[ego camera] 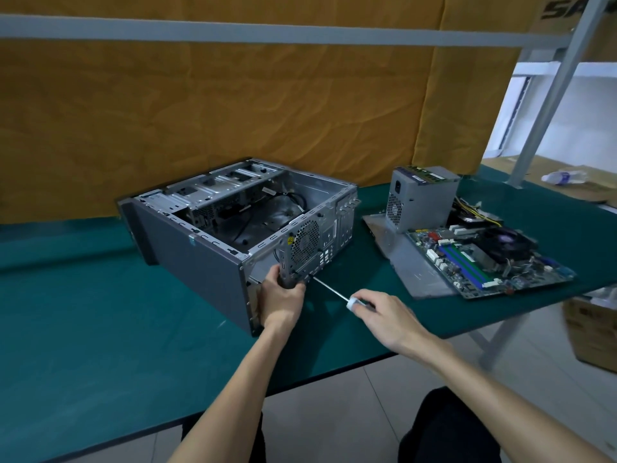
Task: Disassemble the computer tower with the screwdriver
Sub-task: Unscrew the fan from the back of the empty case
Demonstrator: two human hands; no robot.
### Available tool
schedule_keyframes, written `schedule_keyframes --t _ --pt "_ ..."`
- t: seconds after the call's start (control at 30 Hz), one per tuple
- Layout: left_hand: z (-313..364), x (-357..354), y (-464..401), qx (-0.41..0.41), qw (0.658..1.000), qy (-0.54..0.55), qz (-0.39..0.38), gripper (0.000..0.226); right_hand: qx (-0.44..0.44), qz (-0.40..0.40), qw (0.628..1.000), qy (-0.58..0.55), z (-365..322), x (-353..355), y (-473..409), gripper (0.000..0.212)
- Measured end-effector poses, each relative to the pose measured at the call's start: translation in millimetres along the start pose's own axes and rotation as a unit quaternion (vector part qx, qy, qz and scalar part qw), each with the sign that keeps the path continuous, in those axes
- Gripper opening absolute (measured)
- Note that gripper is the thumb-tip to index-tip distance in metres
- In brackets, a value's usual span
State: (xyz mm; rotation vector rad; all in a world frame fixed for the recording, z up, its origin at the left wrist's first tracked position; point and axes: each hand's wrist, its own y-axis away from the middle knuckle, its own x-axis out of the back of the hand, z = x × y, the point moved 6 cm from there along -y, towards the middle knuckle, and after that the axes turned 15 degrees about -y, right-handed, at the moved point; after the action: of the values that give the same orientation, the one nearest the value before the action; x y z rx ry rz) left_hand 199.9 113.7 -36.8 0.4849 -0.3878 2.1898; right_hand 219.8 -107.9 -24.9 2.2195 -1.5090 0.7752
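At the near right corner of the computer tower (233,228), which lies on its side, opened, on the green table (83,345), the left hand (282,297) curls around the lower edge of the rear panel just below the fan grille (304,242), steadying the case. The right hand (384,317) grasps the handle of the screwdriver (334,292), its thin shaft running up and left to a point on the rear panel right beside the left fingers; the screw itself is too small to make out. The likeliest mishap is the tip slipping out of the screw head, since the shaft meets the panel at a slant and the left fingers sit next to it, so a slip could jab them or round off the screw. A loosened screw could also drop and roll off the near table edge, which is close under the hands. To the right, well apart, the power supply (422,198) and motherboard (494,262) rest on a metal side panel (400,262), leaving a clear green strip between them and the case for the right forearm to swing. The motherboard's near corner lies close to the table's right edge.
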Motion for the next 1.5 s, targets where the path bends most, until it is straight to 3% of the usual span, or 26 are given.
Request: schedule_keyframes --t 0.4,1.5 --pt "2.5 1.9 3.3 -0.011 0.998 -0.042 0.047 0.027 0.034 0.017 0.999 0.012 -1.7 -2.0 -4.2 0.017" --pt "2.4 2.3 4.1 -0.01 0.998 -0.043 0.05 0.021 0.051 0.016 0.999 -0.001 5.2 -2.4 -9.4 0.019"
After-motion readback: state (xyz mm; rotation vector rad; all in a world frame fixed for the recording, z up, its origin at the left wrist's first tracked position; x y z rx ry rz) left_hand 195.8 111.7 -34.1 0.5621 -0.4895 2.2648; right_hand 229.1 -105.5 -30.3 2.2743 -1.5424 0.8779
